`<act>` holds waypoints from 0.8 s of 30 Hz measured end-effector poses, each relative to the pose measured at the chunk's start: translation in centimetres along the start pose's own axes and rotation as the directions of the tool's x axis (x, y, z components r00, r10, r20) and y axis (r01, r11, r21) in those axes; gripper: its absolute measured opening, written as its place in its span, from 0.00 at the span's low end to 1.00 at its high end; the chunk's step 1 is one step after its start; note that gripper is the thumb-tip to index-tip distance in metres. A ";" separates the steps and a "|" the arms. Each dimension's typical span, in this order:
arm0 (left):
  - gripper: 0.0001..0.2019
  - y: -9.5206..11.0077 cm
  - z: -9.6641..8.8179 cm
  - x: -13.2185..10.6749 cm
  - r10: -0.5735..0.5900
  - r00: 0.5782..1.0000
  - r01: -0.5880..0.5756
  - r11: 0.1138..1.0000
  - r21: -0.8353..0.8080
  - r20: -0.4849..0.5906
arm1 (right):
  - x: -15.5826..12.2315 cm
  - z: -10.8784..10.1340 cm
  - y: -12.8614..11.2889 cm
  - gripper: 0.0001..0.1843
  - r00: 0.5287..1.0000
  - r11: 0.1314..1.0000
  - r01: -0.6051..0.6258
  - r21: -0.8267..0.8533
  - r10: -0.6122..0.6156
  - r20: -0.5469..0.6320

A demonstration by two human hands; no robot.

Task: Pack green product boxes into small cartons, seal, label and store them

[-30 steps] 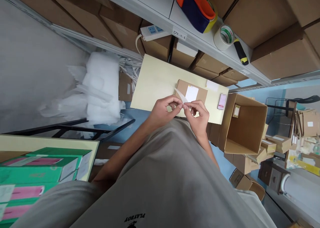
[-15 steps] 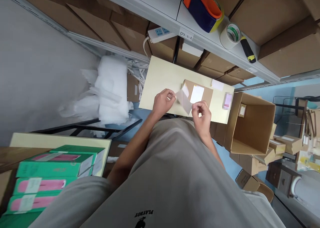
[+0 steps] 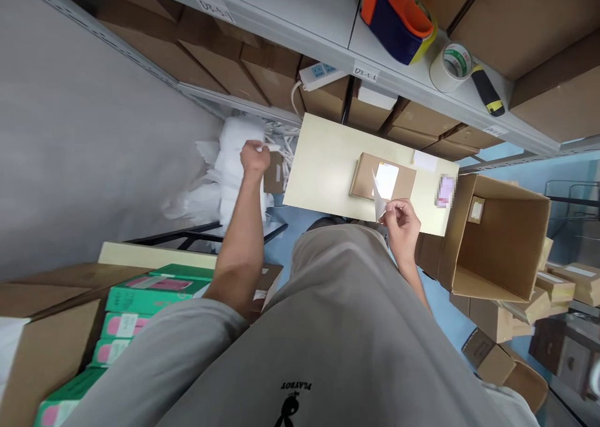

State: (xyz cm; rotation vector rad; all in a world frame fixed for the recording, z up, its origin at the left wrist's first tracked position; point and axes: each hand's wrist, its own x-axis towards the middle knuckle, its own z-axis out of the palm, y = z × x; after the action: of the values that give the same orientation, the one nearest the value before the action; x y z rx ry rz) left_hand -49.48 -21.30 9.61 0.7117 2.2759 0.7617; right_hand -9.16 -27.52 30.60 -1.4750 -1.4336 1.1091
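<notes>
Blue floor [image 3: 284, 242] shows in patches around us, between our grey shirt [image 3: 351, 327] and the pale yellow tabletop [image 3: 323, 164]. Close by on the left, green boxes [image 3: 135, 299] with pink panels sit stacked. Ahead, our right hand [image 3: 402, 224] is over the tabletop's near edge, thumb and fingers pinched on a thin whitish sheet [image 3: 379, 205] that stands up and tapers to a point. Just beyond it, the brown parcel [image 3: 364, 173] lies flat, a white label [image 3: 388, 180] on its upper face; we cannot tell whether the sheet touches it. Our left hand [image 3: 254, 158] is well apart from the right, fingers curled in around a small white scrap [image 3: 270, 147], before a white foam roll [image 3: 229, 195]. To the right, a large carton [image 3: 506, 242] gapes beside the tabletop's end, near a pinkish blurred object [image 3: 446, 191]. Beyond, a grey shelf [image 3: 300, 11] bears a tape dispenser [image 3: 398, 30], a tape roll [image 3: 440, 70] and a black-and-yellow cutter [image 3: 487, 92]; below it we see a white power strip [image 3: 322, 77] by brown boxes [image 3: 269, 67].
</notes>
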 end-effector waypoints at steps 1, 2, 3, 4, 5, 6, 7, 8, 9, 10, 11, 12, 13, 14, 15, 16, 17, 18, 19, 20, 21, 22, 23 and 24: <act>0.16 0.3 -0.1 1.1 0.023 1.000 -0.023 0.998 -0.054 -0.003 | 0.0 0.0 0.0 0.14 1.000 1.000 -0.004 0.005 0.004 0.001; 0.18 0.7 -0.2 1.9 0.034 0.999 -0.035 0.994 -0.107 -0.015 | 0.0 -0.1 0.0 0.14 1.000 1.000 -0.005 0.009 0.005 -0.001; 0.19 1.4 -0.1 2.5 0.036 0.999 -0.041 0.987 -0.157 -0.038 | 0.0 -0.1 0.0 0.15 1.000 1.000 -0.003 0.010 0.003 -0.006; 0.20 2.2 0.2 2.6 0.052 0.998 -0.060 0.978 -0.199 -0.046 | 0.1 -0.2 0.0 0.15 1.000 1.000 -0.002 0.010 0.002 -0.014; 0.20 3.1 0.6 2.3 0.070 0.996 -0.081 0.967 -0.241 -0.053 | 0.2 -0.3 0.0 0.15 1.000 1.000 -0.003 0.007 0.003 -0.023; 0.18 4.2 1.2 1.5 0.086 0.994 -0.100 0.954 -0.284 -0.059 | 0.3 -0.4 0.0 0.16 0.999 1.000 -0.006 0.005 0.006 -0.033; 0.16 5.3 1.9 0.3 0.111 0.993 -0.121 0.935 -0.334 -0.048 | 0.4 -0.5 0.1 0.16 0.999 1.000 -0.012 0.003 0.012 -0.040; 0.13 6.5 2.6 -1.4 0.131 0.991 -0.129 0.909 -0.397 -0.024 | 0.5 -0.6 0.2 0.16 0.999 1.000 -0.018 0.002 0.018 -0.046; 0.12 7.6 3.2 -3.4 0.143 0.989 -0.116 0.879 -0.462 0.023 | 0.6 -0.7 0.2 0.16 0.998 1.000 -0.025 0.003 0.025 -0.051; 0.12 8.8 3.8 -5.6 0.165 0.982 -0.092 0.843 -0.530 0.092 | 0.7 -0.8 0.3 0.16 0.998 1.000 -0.029 0.003 0.029 -0.055; 0.13 9.8 4.1 -8.0 0.189 0.965 -0.047 0.803 -0.594 0.179 | 0.9 -0.9 0.4 0.16 0.998 0.999 -0.032 0.002 0.032 -0.061; 0.14 10.8 4.3 -10.2 0.212 0.943 0.007 0.757 -0.653 0.256 | 1.1 -1.0 0.5 0.16 0.997 0.999 -0.034 -0.001 0.033 -0.067; 0.15 11.7 4.2 -12.3 0.232 0.919 0.062 0.712 -0.700 0.318 | 1.2 -1.0 0.6 0.15 0.997 0.999 -0.035 -0.004 0.035 -0.074; 0.16 12.4 4.0 -14.2 0.254 0.895 0.110 0.672 -0.732 0.368 | 1.4 -1.1 0.6 0.15 0.996 0.999 -0.037 -0.007 0.036 -0.082; 0.16 13.1 3.6 -15.7 0.275 0.874 0.146 0.640 -0.754 0.402 | 1.6 -1.2 0.7 0.14 0.995 0.999 -0.039 -0.008 0.038 -0.088; 0.17 13.7 3.1 -16.9 0.289 0.859 0.167 0.621 -0.766 0.422 | 1.7 -1.3 0.7 0.14 0.995 0.999 -0.041 -0.007 0.040 -0.093; 0.17 14.2 2.6 -17.9 0.297 0.850 0.180 0.614 -0.769 0.436 | 1.9 -1.4 0.7 0.13 0.994 0.999 -0.043 -0.004 0.043 -0.096; 0.16 14.7 2.1 -18.5 0.306 0.840 0.189 0.611 -0.769 0.449 | 2.1 -1.5 0.7 0.13 0.994 0.999 -0.045 -0.001 0.044 -0.099; 0.16 15.0 1.6 -19.0 0.314 0.832 0.193 0.609 -0.769 0.457 | 2.2 -1.5 0.7 0.13 0.994 0.999 -0.044 0.003 0.044 -0.103; 0.15 15.2 1.2 -19.4 0.322 0.825 0.196 0.608 -0.770 0.464 | 2.3 -1.6 0.7 0.12 0.993 0.999 -0.041 0.005 0.042 -0.108; 0.15 15.4 0.9 -19.6 0.330 0.819 0.198 0.605 -0.771 0.469 | 2.5 -1.6 0.7 0.12 0.993 0.999 -0.038 0.007 0.039 -0.113; 0.15 15.5 0.6 -19.8 0.337 0.814 0.198 0.604 -0.772 0.473 | 2.6 -1.6 0.7 0.12 0.992 0.999 -0.035 0.007 0.036 -0.119; 0.15 15.6 0.3 -20.0 0.341 0.811 0.196 0.607 -0.771 0.475 | 2.6 -1.6 0.7 0.12 0.992 0.999 -0.034 0.005 0.035 -0.122; 0.15 15.7 0.2 -20.1 0.342 0.811 0.192 0.612 -0.767 0.475 | 2.7 -1.6 0.7 0.12 0.992 0.999 -0.035 0.004 0.035 -0.124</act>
State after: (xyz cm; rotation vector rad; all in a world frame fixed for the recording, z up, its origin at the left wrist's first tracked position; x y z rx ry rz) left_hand -31.69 -23.50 27.75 0.4959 1.1322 1.2671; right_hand -7.48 -24.79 30.23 -1.5460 -1.3254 1.0206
